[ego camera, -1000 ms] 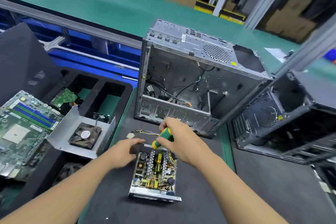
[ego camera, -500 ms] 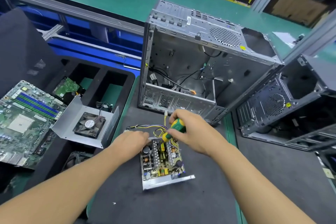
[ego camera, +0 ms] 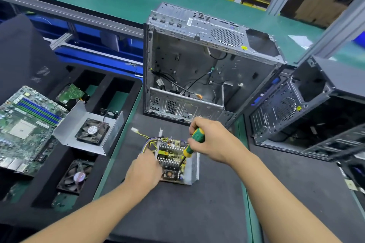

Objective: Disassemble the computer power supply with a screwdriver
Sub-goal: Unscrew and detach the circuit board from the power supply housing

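**Q:** Head view. Where does the power supply (ego camera: pixel 173 165) lie, and why there?

**A:** It lies flat on the black mat (ego camera: pixel 177 213), at 6 o'clock from the emptied computer case (ego camera: pixel 197 77). Its board faces up and one metal wall stands at its 3 o'clock edge. This probably keeps the board screws reachable from above. A sheet-metal cover carrying a fan (ego camera: pixel 67 130) lies at 9 o'clock from it, apart, just beside a motherboard (ego camera: pixel 25 124).

**Q:** What is the left hand (ego camera: pixel 144 171) doing?

**A:** It rests on the supply's 9 o'clock side, apparently steadying the unit against the turning force. Its fingertips are hidden, so whether they curl round the edge or merely press cannot be told.

**Q:** And the right hand (ego camera: pixel 213 140)?

**A:** It is clenched round the green-and-yellow handle of the screwdriver (ego camera: pixel 189 149), with fingers and thumb wrapped about it. The shaft tilts down toward 7 o'clock and its tip meets the board near the wall. This suggests a board screw is being worked, though the screw itself is too small to see.
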